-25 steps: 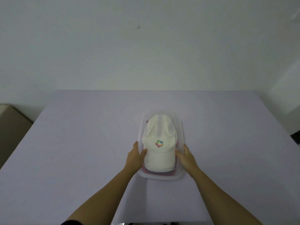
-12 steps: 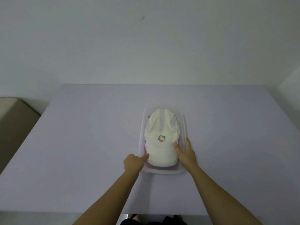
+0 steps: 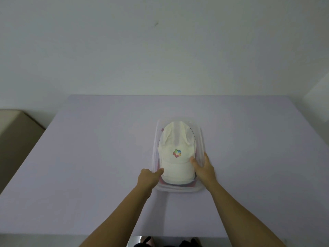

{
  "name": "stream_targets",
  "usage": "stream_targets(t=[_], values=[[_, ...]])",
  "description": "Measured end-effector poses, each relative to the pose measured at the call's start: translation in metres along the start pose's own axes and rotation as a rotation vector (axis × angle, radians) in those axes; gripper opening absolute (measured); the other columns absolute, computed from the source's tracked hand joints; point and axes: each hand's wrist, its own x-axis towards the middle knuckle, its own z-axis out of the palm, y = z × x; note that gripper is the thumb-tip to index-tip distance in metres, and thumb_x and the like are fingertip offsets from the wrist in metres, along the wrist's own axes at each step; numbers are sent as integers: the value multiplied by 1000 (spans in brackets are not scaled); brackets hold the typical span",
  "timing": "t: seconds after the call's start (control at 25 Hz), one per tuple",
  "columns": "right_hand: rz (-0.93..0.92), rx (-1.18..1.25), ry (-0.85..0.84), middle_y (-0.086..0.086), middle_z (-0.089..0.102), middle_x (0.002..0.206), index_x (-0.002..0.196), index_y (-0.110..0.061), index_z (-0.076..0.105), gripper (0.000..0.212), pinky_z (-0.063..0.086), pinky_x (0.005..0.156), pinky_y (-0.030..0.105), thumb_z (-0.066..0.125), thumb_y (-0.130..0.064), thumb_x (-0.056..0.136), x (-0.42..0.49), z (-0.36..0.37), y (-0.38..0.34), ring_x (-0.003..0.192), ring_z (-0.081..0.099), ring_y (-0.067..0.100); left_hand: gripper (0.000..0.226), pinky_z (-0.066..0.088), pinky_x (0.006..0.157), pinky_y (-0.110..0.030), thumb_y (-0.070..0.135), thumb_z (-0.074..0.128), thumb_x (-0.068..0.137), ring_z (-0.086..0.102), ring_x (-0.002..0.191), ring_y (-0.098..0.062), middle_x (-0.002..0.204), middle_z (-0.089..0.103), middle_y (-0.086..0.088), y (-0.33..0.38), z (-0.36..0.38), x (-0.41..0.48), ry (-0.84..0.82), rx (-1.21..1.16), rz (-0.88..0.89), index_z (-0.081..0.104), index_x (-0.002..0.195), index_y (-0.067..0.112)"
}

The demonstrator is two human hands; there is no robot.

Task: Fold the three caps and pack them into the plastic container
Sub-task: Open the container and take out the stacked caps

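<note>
On one bench (image 3: pixel 89 157) one container (image 3: pixel 202 139) is set, one white cap (image 3: pixel 176 168) topmost in it. The left hand (image 3: pixel 146 180) is fisted at the cap's 8 o'clock, thumb touching; the right hand (image 3: pixel 204 170) is clasped round the container's wall at 4 o'clock.

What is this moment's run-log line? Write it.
white cap with colourful logo: topmost in clear plastic container | left hand: thumb on brim | right hand: grips container wall

The white cap (image 3: pixel 176 154) lies in the plastic container (image 3: pixel 202 138), between the two hands. The left hand (image 3: pixel 147 179), fingers curled, touches its brim with the thumb; the right hand (image 3: pixel 203 168) clasps the wall beside it.
</note>
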Motion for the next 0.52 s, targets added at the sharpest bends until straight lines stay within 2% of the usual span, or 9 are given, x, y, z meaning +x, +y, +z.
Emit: stream_targets(t=[0.12,0.2,0.24,0.32,0.36,0.44,0.48,0.52], values=[[4,37,-49,3,31,152,147,-25,19,86,30,112,44,60,-58,79,-3,-2,-1,137,33,27,65,50,87,-36,37,68,82,55,105,-31,123,52,-18,2,-1,-9,40,20,-25,41,126,-1],[12,114,-108,-2,27,153,148,-27,18,87,26,114,43,51,-68,78,-4,-4,-6,139,30,23,64,51,90,-42,39,71,78,58,106,-35,118,53,-25,-4,-1,-9,107,10,-13,45,119,-2],[39,177,-135,-4,22,154,148,-27,16,81,22,115,42,40,-69,83,-4,-5,-8,141,25,21,55,51,87,-40,36,71,79,59,98,-32,109,54,-26,-6,-1,-11,113,-47,25,47,112,-1],[112,311,-176,-8,21,152,148,-29,15,76,16,117,42,20,-72,85,-2,-9,-6,142,21,18,38,48,68,-29,27,70,81,50,76,-18,92,48,-14,-7,1,-14,89,-236,100,42,98,7],[136,360,-184,-7,24,153,147,-33,18,85,17,117,45,18,-82,77,0,-11,-1,141,25,18,36,44,63,-24,23,70,81,47,74,-15,91,47,-9,-5,1,-18,59,-349,123,40,98,10],[140,401,-178,-4,29,153,145,-37,23,105,24,115,49,22,-95,58,5,-13,13,138,32,20,43,46,63,-25,13,69,80,56,82,-18,95,55,-6,2,0,-24,-50,-589,158,39,111,15],[124,398,-164,-2,29,153,146,-36,23,100,23,115,48,21,-92,62,1,-13,14,138,31,21,48,49,67,-28,7,68,80,60,87,-21,96,60,-8,4,-3,-25,-99,-694,176,39,117,17],[105,373,-148,-1,26,154,146,-33,21,88,21,116,46,17,-82,74,-5,-12,11,140,27,21,52,51,73,-32,3,67,80,62,89,-24,95,64,-11,4,-11,-24,-119,-771,196,40,121,19]])
